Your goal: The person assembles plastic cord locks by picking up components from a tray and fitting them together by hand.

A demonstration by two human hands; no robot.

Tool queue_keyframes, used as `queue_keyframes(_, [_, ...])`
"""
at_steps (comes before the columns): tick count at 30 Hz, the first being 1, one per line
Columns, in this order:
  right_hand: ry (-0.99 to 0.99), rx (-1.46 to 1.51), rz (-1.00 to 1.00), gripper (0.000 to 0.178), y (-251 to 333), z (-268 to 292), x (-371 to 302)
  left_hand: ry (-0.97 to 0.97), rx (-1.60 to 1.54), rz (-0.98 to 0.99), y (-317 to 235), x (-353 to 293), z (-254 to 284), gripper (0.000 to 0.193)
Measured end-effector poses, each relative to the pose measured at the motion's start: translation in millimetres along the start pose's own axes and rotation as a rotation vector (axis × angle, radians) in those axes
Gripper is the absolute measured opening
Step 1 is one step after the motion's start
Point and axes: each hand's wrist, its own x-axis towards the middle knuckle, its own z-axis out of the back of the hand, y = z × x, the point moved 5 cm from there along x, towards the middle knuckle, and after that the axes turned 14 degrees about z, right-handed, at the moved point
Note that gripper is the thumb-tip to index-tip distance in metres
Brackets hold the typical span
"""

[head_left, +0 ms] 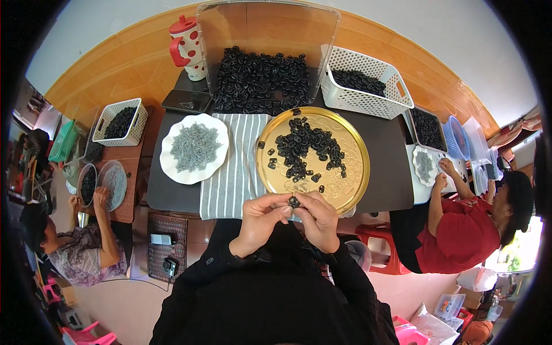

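My left grip (259,223) and right grip (319,221) together pinched one small, rounded black piece (294,202). Just beyond them, a round, embossed gold tray (353,172) bore many loose, glossy black pieces (299,144), which I judged left to handle; I couldn't discern finished ones. Farther left, a scalloped white plate (168,164) held slender grey pieces (195,146), beside grey-and-white striped cloth (233,172).

Over there the tray (353,146) is gold and the pieces (300,144) black, the cloth (234,172) grey with white stripes, the plate (167,154) white, its bits (195,146) silvery grey, the cup (194,54) white with red spots.
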Motion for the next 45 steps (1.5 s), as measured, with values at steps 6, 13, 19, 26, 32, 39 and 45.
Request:
queue_keyframes(6, [0.001,-0.057,0.064,0.039,7,-1,1,-0.001,0.061,-0.065,0,-3,0,0.025])
queue_keyframes(13, [-0.027,-0.104,0.079,0.036,8,-5,-2,-0.011,0.093,-0.080,0,-4,1,0.021])
queue_keyframes(19, [-0.060,-0.086,0.070,0.036,10,-8,-4,-0.009,0.100,-0.117,-2,-7,-1,0.020])
queue_keyframes(26, [-0.135,-0.141,0.129,0.021,16,-10,-3,-0.014,0.108,-0.145,-3,-10,-5,0.018])
queue_keyframes(32, [-0.130,-0.236,0.207,0.022,21,-9,-2,-0.007,0.115,-0.141,-5,-11,-6,0.014])
queue_keyframes(39, [-0.066,-0.029,-0.097,0.021,12,-2,7,-0.003,0.168,-0.054,-5,-8,-3,0.019])
queue_keyframes(45, [0.026,0.084,-0.452,0.015,-36,76,78,-0.064,0.109,-0.092,-16,-3,23,0.026])
